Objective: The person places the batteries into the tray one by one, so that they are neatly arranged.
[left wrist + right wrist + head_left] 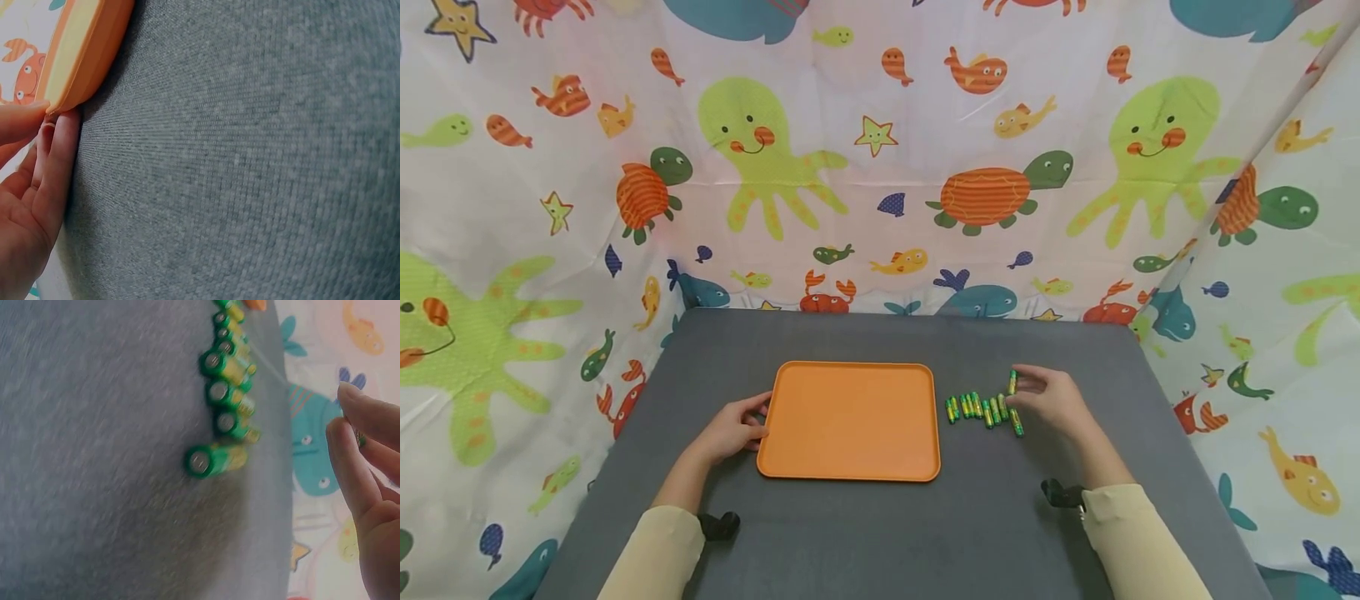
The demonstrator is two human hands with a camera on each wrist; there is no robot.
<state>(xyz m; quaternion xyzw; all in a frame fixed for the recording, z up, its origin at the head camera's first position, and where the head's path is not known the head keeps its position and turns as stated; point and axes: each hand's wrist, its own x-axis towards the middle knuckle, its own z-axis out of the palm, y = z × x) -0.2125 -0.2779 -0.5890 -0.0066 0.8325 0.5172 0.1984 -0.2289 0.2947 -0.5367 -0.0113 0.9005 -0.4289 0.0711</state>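
Note:
An orange rectangular tray [850, 423] lies on the grey table, its inside bare. At its left edge my left hand [728, 432] pinches the rim; the left wrist view has the thumb [22, 122] on the tray's edge and fingers beneath it. To the right of the tray, my right hand [1056, 404] holds a green and yellow battery [1012, 382] between thumb and fingers, mostly hidden by them in the right wrist view. Several matching batteries [977, 406] lie side by side between tray and right hand. One battery [215, 460] lies nearest that hand, slightly apart from the others.
The grey table [865, 542] reaches toward me in front of the tray. A white curtain [865, 183] printed with sea animals encloses its back and both sides. Each wrist wears a dark camera mount.

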